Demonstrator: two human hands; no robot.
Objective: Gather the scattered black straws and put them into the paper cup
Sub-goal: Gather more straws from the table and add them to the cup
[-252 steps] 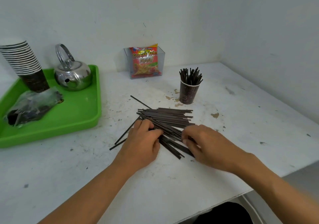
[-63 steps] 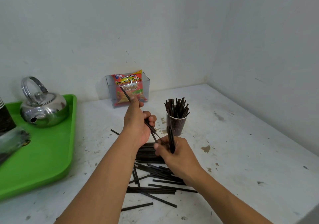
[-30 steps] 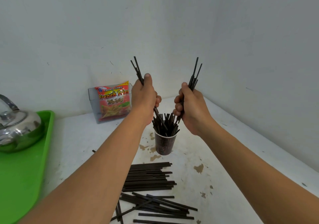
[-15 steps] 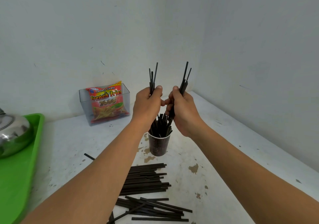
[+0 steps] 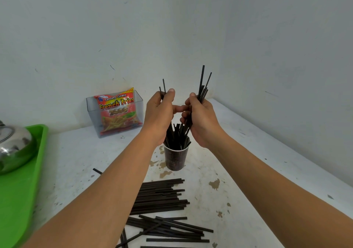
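Head view, left hand: raised just above the paper cup, fingers curled closed around a small bunch of black straws held nearly upright, tips poking above the thumb, lower ends reaching down into the cup mouth
Head view, right hand: beside the left one, fingertips of the two hands nearly touching, fingers wrapped closed on a second bunch of straws that fans out above the fist and slants down into the cup
Paper cup: dark, white-rimmed, upright on the white table, directly under both hands, already crowded with standing straws
Loose straws: a flat heap lying side by side on the table just in front of the cup; a more scattered, crossing lot nearer the camera
Left side: green tray at the table edge with a shiny metal kettle on it, partly cut off
Back wall: clear plastic holder with a French Fries snack packet standing inside
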